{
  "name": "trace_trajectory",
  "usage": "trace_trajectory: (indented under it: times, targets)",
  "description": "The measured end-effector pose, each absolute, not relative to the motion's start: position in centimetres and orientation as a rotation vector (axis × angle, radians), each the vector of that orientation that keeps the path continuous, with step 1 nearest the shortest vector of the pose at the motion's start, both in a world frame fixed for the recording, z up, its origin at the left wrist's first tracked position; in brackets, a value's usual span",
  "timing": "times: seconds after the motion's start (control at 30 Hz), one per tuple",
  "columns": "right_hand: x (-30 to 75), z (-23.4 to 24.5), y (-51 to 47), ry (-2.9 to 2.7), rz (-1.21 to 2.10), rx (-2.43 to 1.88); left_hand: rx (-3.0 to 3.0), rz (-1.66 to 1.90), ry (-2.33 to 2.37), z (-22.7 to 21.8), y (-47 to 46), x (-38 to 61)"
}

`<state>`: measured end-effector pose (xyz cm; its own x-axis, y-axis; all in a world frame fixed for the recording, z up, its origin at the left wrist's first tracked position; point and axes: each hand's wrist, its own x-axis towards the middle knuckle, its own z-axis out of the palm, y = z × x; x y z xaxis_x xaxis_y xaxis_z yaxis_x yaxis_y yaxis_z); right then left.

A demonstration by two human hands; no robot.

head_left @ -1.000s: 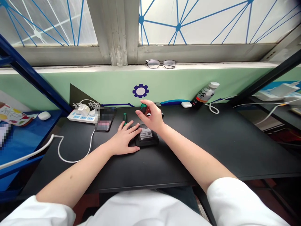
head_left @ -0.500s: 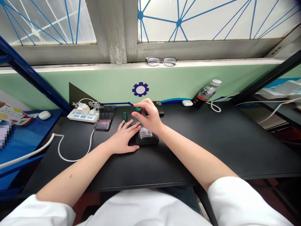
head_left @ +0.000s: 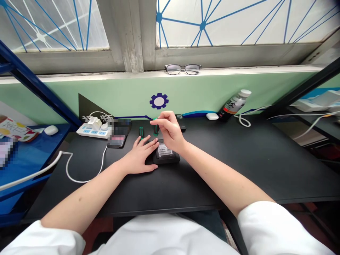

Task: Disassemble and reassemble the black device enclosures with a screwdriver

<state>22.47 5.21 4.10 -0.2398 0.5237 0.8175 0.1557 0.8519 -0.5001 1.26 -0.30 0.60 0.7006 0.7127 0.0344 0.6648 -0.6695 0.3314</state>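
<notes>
A small black device point(head_left: 166, 156) with a white barcode label lies on the black desk point(head_left: 239, 159). My left hand point(head_left: 140, 156) rests flat against the device's left side, fingers spread. My right hand point(head_left: 170, 131) pinches the top of a green-handled screwdriver point(head_left: 156, 129), held upright with its tip at the device's far left corner. A second green-handled screwdriver point(head_left: 141, 132) lies on the desk just beyond my left fingers.
A white power strip point(head_left: 91, 131) with a cable point(head_left: 69, 170) sits at the back left beside a phone point(head_left: 117, 136). A bottle point(head_left: 233, 104), a white earbud case point(head_left: 212, 116) and glasses point(head_left: 182, 68) on the sill are behind. A blue shelf point(head_left: 23, 148) stands left.
My right hand has shifted its fingers round the screwdriver's top, and the handle now stands more upright. My left hand and the device have not moved.
</notes>
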Motion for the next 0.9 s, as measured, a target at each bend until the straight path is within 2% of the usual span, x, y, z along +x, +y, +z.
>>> trace_trajectory:
  times: [0.3, 0.57, 0.63, 0.8, 0.9]
  targets:
    - [21.6, 4.7, 4.3, -1.702, 0.356, -0.539, 2.599, 0.207, 1.099, 1.3, -0.4, 1.6]
    - [21.5, 4.2, 3.7, -1.661, 0.688, -0.581, 2.596, 0.231, 1.096, 1.1, -0.5, 1.5]
    - [21.6, 4.3, 3.7, -1.701, 0.642, -0.565, 2.599, 0.223, 1.103, 1.0, -0.5, 1.5]
    - [21.8, 4.2, 4.1, -1.796, 0.294, -0.589, 2.62, 0.251, 1.094, 0.8, -0.4, 1.4]
    - [21.9, 4.1, 4.3, -1.802, 0.253, -0.583, 2.624, 0.27, 1.085, 0.7, -0.4, 1.3]
